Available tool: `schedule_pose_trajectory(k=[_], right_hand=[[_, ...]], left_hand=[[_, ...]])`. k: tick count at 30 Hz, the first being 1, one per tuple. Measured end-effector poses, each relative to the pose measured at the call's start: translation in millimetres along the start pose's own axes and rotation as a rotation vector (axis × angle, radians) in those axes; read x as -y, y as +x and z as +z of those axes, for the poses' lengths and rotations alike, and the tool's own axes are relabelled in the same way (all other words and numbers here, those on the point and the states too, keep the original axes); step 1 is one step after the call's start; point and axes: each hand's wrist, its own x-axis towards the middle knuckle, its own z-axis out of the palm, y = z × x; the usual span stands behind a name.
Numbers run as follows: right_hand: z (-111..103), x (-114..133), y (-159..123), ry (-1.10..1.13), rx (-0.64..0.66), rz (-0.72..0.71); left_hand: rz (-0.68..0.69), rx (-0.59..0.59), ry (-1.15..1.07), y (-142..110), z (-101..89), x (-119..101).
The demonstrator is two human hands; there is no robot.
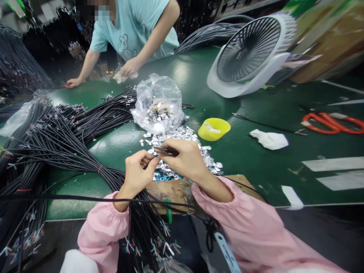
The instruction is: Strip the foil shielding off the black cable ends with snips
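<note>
My left hand (pixel 139 173) is closed in a pinch on the end of a thin black cable (pixel 85 198) that runs off to the left. My right hand (pixel 186 159) is closed on a dark slim tool (pixel 166 151) whose tip meets the cable end between my hands. Both hands hover over a heap of small silver foil scraps (pixel 199 146) on the green table (pixel 256 159). A big bundle of black cables (pixel 65 148) with coloured wire ends fans out at the left and passes under my left wrist. Pink sleeves cover both forearms.
A clear plastic bag (pixel 158 103) of scraps sits behind the heap. A yellow bowl (pixel 214 129), a white rag (pixel 269 139), orange scissors (pixel 332 123) and a white fan (pixel 250 53) lie to the right. Across the table another person's hands (pixel 129 68) work.
</note>
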Motion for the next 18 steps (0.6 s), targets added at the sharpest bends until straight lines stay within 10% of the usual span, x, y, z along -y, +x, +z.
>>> schedule_pose_trajectory(k=[18], right_hand=[[0.9, -1.9, 0.5, -0.007, 0.002, -0.005]], left_hand=[[0.004, -0.003, 0.016, -0.5, -1.0, -0.3]])
